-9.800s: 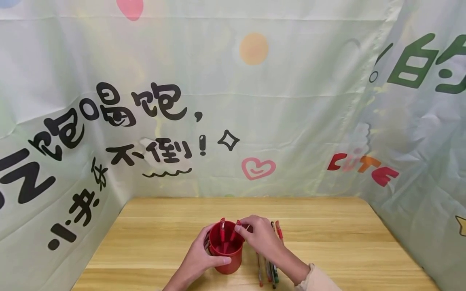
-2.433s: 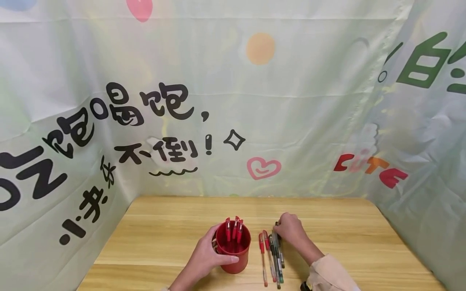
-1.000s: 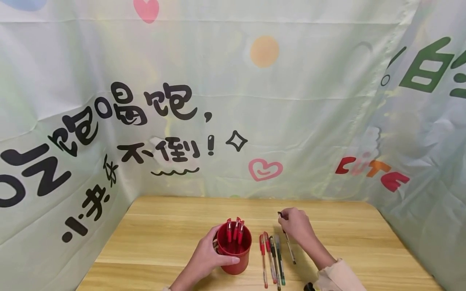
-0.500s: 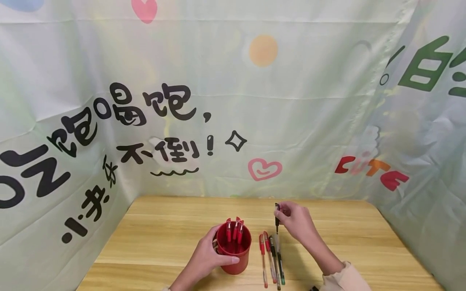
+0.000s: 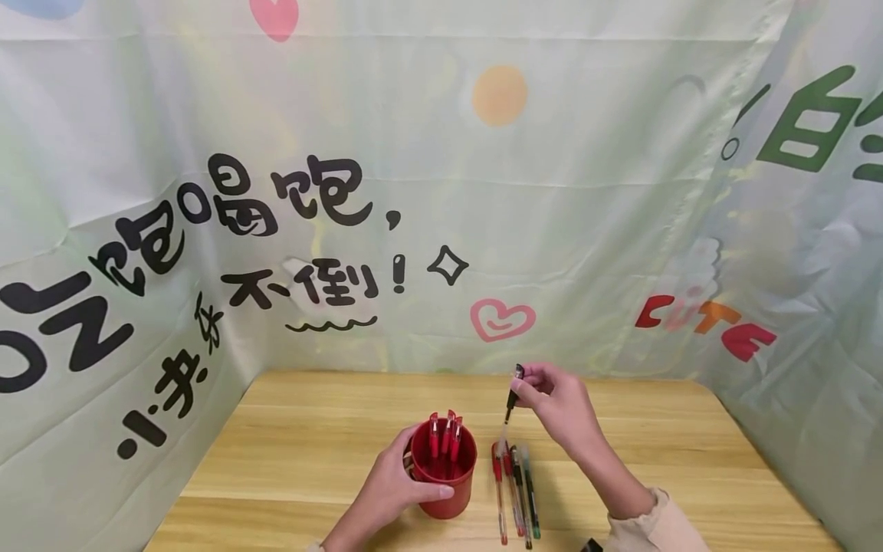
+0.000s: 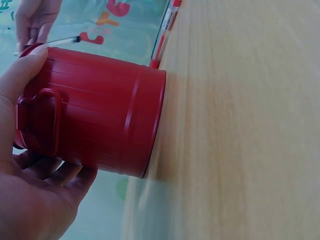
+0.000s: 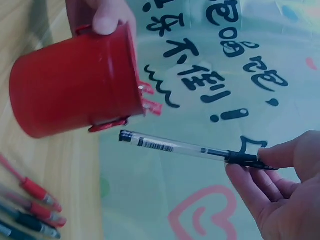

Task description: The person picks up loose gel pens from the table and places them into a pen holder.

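Observation:
A red pen cup (image 5: 447,502) stands upright on the table, and my left hand (image 5: 386,479) holds it round the side with the thumb across its front. In the left wrist view, a looped handle shows on the red wall of the cup (image 6: 100,110). Three red pens (image 5: 445,438) lean inside against the far rim. My right hand (image 5: 562,406) pinches a black gel pen (image 7: 185,150) by its capped end between thumb and fingertips. That pen hangs point down, right of the cup and above the loose pens.
To the right of the cup lie several loose pens side by side: red ones (image 5: 498,475) on the left, black and green ones (image 5: 530,491) on the right. The wooden table (image 5: 310,445) meets a printed curtain (image 5: 414,153) at the back and sides.
Earlier the right hand put a red pen into the cup. Since then it has picked the black gel pen from the row, raised it and brought it left. The left hand keeps its hold.

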